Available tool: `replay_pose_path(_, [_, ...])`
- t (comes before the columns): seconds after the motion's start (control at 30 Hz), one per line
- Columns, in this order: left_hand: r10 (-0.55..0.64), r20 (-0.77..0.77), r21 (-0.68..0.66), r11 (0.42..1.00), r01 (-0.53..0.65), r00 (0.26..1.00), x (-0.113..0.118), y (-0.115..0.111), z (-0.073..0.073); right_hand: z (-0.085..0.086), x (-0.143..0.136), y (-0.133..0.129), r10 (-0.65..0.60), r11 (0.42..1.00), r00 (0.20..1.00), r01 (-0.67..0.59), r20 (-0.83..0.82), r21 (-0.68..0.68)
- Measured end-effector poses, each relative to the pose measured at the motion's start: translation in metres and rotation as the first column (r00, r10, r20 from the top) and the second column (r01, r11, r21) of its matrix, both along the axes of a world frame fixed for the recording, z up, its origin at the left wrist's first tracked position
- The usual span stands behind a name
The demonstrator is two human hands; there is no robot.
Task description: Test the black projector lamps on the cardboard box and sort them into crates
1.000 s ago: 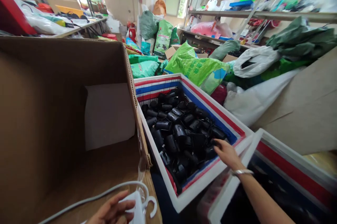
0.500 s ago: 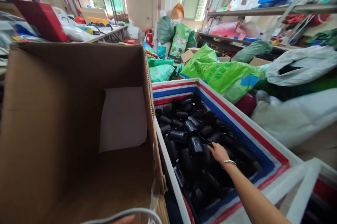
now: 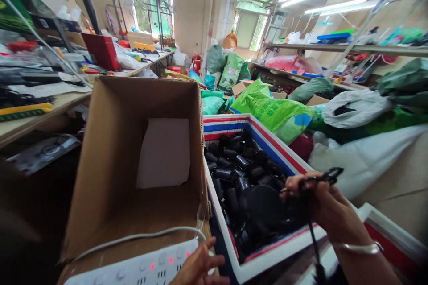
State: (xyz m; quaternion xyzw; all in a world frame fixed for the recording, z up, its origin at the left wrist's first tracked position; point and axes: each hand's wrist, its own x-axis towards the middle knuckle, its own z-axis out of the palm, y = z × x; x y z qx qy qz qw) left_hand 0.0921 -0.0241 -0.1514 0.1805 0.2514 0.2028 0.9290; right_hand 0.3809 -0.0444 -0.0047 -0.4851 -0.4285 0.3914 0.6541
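While the right hand (image 3: 337, 216) grips one black cable (image 3: 331, 175) above the striped-lined crate (image 3: 277, 256), plenty of black devices (image 3: 225, 174) lie inside; the left hand (image 3: 200, 267), loosely open, is at the power strip (image 3: 133, 263).

Head camera: worn at the person's head, above the near side of an open brown cardboard box (image 3: 122, 173), seeing into its mouth.
Facing: forward and down, beyond the box to a pale far wall (image 3: 190, 13).
Nearest: the bare left hand (image 3: 199, 267), just below the box's right corner, and the bare right hand (image 3: 329, 207), right of the box; both close, at the lower part of the view.
Middle range: a white-rimmed crate with red, white and blue striped lining (image 3: 281, 251), directly right of the box.
Outer reach: a cluttered wooden workbench (image 3: 67, 103) left of the box; a long grey shelf (image 3: 384, 49) far right of it.
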Motion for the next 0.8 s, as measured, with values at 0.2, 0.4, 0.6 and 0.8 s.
replay_pose_path(0.2, [-0.090,0.228,0.027,0.996,0.087,0.969,-0.003,-0.008,0.040,0.021,-0.074,-0.044,0.091,0.990,0.982,-0.106,-0.163,-0.090])
replay_pose_path(0.4, [0.306,0.085,0.094,0.945,-0.313,0.948,-0.032,-0.016,0.049,-0.039,-0.098,-0.055,0.281,0.929,0.959,-0.280,-0.032,-0.241])
replay_pose_path(0.6, [0.328,0.009,0.432,0.851,-0.300,0.944,-0.045,-0.025,0.073,-0.061,-0.162,-0.064,0.024,0.961,0.992,-0.058,-0.127,-0.271])
replay_pose_path(0.8, [0.290,-0.219,0.585,0.803,-0.113,0.932,-0.058,-0.030,0.078,-0.063,-0.173,-0.066,-0.131,0.928,0.966,0.199,0.223,-0.316])
